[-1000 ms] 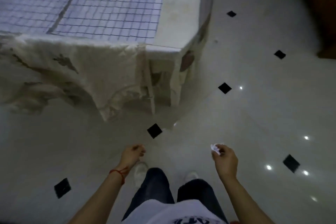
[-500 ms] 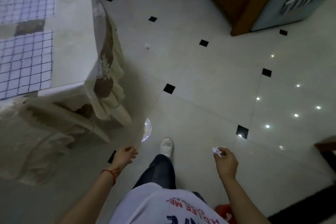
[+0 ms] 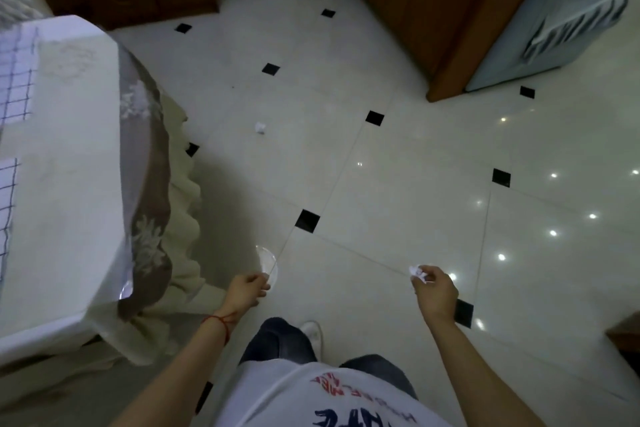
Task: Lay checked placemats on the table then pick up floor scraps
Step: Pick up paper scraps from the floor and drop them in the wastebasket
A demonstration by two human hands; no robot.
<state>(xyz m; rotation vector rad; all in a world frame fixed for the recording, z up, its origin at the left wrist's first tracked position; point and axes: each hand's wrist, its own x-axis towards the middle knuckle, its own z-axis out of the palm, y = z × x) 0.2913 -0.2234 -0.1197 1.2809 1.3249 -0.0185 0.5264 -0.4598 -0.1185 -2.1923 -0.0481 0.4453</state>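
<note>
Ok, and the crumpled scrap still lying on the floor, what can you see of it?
The crumpled scrap is a small white wad, paper by the look of it, lying alone on the glossy pale floor tile. It sits just beyond the draped table corner, near a black diamond inset, well ahead of both hands. Nothing touches it but the floor. Finer detail is too small to tell.

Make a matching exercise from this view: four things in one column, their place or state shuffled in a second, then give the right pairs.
Things:
1. right hand
2. left hand
3. crumpled scrap
4. checked placemat

Places or states:
A. lying on the floor tiles beyond the table corner
B. flat on the tabletop at the left edge of the view
C. loosely curled, nothing visible in it
D. pinching a small white paper scrap

Pairs: 1-D, 2-C, 3-A, 4-B
</note>
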